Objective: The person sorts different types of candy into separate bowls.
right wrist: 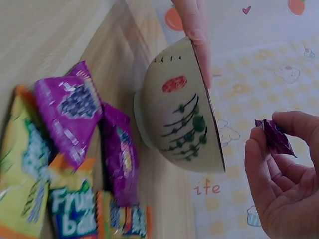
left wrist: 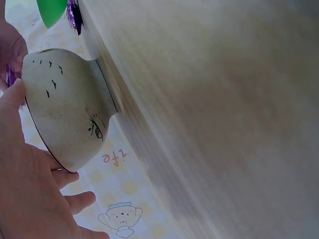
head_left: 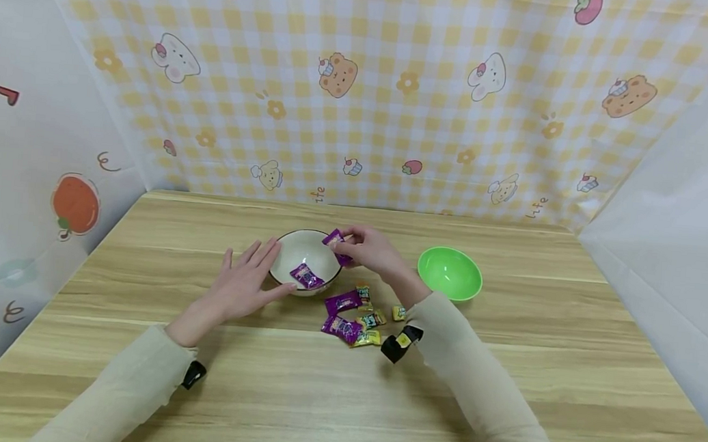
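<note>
A cream bowl with a dark rim and painted outside stands on the table, a purple candy packet inside it. My left hand rests against the bowl's left side, fingers extended, the thumb along the rim. Between thumb and fingers my right hand pinches another purple candy packet over the bowl's right rim. Just right of the bowl lie two more purple packets and several yellow ones, some printed "Fruit".
A green bowl stands right of the cream bowl, close to my right forearm. A small yellow packet lies beside my right sleeve. Behind the wooden table hangs a yellow checked curtain.
</note>
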`<action>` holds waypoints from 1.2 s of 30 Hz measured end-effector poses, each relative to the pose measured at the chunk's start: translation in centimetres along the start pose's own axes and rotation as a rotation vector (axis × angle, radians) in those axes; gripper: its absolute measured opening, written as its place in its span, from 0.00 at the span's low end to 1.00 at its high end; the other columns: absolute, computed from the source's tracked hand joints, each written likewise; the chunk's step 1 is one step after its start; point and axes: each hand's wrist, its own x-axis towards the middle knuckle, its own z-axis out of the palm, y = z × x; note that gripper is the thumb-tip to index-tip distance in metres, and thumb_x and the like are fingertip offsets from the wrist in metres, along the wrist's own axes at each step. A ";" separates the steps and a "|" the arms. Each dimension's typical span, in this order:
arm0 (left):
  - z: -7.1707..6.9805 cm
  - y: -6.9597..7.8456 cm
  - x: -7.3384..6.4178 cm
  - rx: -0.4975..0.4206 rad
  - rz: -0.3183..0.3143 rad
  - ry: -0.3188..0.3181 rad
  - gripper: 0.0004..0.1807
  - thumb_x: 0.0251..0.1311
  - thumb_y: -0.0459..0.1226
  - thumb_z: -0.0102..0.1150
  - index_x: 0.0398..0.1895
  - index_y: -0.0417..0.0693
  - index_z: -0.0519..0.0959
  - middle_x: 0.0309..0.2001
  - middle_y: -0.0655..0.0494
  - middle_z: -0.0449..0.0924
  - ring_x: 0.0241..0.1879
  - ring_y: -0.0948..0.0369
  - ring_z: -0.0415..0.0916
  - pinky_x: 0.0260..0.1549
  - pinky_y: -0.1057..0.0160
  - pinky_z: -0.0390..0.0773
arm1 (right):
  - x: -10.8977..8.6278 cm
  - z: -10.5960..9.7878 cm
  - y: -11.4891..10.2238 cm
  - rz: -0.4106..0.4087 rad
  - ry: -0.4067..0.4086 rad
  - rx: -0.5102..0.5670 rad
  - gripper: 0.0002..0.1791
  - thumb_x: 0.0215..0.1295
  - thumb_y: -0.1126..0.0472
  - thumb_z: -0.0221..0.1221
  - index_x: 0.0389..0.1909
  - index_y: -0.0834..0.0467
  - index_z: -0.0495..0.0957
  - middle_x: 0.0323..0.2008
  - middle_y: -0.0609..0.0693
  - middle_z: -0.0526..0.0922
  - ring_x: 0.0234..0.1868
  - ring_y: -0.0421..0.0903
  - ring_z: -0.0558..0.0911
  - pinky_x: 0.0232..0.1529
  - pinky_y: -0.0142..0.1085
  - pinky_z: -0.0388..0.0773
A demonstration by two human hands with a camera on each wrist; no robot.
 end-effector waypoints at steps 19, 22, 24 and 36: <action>0.1 -0.2 0.2 0.017 0.000 -0.013 0.50 0.52 0.67 0.35 0.67 0.41 0.46 0.67 0.47 0.44 0.64 0.46 0.40 0.52 0.35 0.35 | 1.5 1.9 -0.6 -0.061 0.006 0.023 0.16 0.58 0.64 0.57 0.45 0.68 0.71 0.36 0.67 0.76 0.33 0.61 0.78 0.36 0.47 0.75; 0.2 -0.2 0.2 0.016 0.001 -0.009 0.50 0.52 0.67 0.36 0.67 0.41 0.46 0.67 0.46 0.44 0.64 0.46 0.41 0.52 0.35 0.35 | 1.3 1.6 -0.3 -0.085 0.005 0.029 0.17 0.59 0.64 0.57 0.47 0.69 0.70 0.37 0.68 0.76 0.34 0.62 0.78 0.36 0.47 0.75; 0.2 -0.2 0.2 0.012 0.002 -0.008 0.50 0.52 0.67 0.37 0.67 0.41 0.46 0.67 0.46 0.44 0.64 0.46 0.41 0.52 0.36 0.34 | 1.1 1.3 -0.2 -0.103 0.002 0.030 0.18 0.59 0.64 0.56 0.48 0.69 0.70 0.37 0.68 0.76 0.34 0.62 0.77 0.35 0.46 0.75; 0.3 -0.3 0.2 0.004 0.006 0.016 0.50 0.51 0.67 0.38 0.67 0.41 0.48 0.67 0.46 0.46 0.64 0.46 0.41 0.52 0.36 0.34 | -1.3 -0.8 1.6 -0.272 -0.060 -0.027 0.16 0.60 0.65 0.55 0.47 0.67 0.71 0.32 0.63 0.77 0.30 0.59 0.77 0.30 0.43 0.77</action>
